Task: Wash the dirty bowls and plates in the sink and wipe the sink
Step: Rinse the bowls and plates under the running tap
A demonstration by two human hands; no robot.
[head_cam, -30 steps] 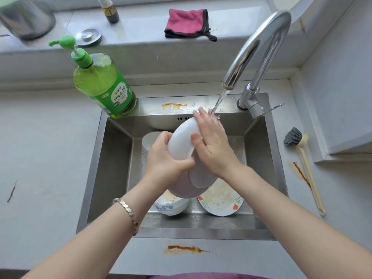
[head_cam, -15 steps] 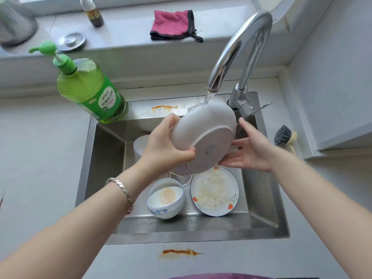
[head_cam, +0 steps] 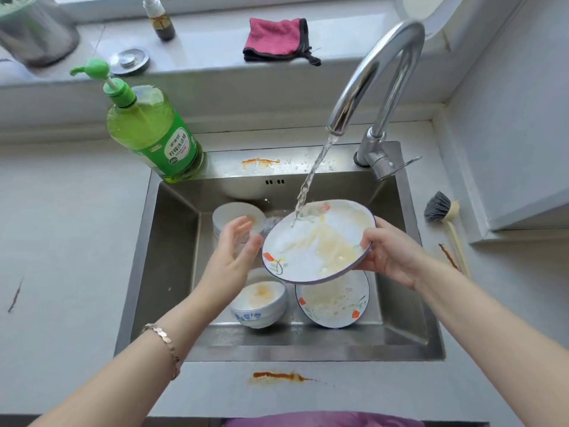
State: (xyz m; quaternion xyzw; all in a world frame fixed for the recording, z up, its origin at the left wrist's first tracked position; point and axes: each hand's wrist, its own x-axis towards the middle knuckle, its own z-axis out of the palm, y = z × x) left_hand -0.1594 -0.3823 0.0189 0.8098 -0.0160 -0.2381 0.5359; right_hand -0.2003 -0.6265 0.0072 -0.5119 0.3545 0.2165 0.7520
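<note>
Detergent bottle (head_cam: 151, 134): green, pump top, white-and-green label in Chinese characters, too small to read with certainty; on sink (head_cam: 277, 352) back-left corner
Held plate (head_cam: 317, 241): floral rim, greasy smears, tilted over basin under water stream (head_cam: 311, 177) from chrome faucet (head_cam: 378, 69)
Right hand (head_cam: 391, 257): gripping that plate's right rim, thumb on top, fingers beneath
Left hand (head_cam: 234, 257): fingers spread and relaxed, holding nothing, just beside plate's left rim
In basin: second floral plate (head_cam: 334, 300), blue-patterned bowl (head_cam: 258, 303) beside it, white bowl (head_cam: 234, 215) at back
Countertop (head_cam: 61, 241): pale grey, orange stain (head_cam: 277, 376) in front of sink; dish brush (head_cam: 443, 217) at right
Window ledge: pink cloth (head_cam: 275, 38), metal plug (head_cam: 129, 60), small dark bottle (head_cam: 160, 20)
</note>
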